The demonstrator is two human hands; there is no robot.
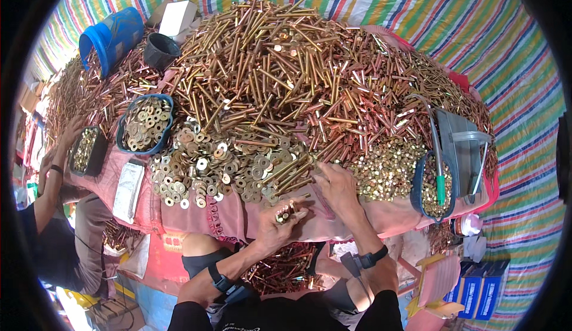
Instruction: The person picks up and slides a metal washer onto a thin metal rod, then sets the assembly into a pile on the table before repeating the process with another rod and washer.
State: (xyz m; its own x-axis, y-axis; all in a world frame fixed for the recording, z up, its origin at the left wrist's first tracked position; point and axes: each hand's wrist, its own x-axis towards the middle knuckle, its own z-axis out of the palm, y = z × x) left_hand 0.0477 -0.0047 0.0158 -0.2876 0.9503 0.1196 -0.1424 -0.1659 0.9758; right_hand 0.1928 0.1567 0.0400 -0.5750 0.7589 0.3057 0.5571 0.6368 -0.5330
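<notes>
My left hand is closed around several brass-coloured bolts, whose ends poke out between the fingers above the table's near edge. Just to the right, my right hand reaches over the cloth, with bent fingertips at a small bundle of long bolts. Whatever those fingertips pinch, if anything, is hidden. Left of the bundle spreads a heap of flat round washers. On the other side lies a heap of small golden nuts. Behind both hands rises a large mound of bolts and metal sleeves.
A blue basket of washers stands left, a dark blue basket of nuts right, beside a grey metal stand. Blue and black buckets sit at the far left. A co-worker's hand is near a dark tray of nuts.
</notes>
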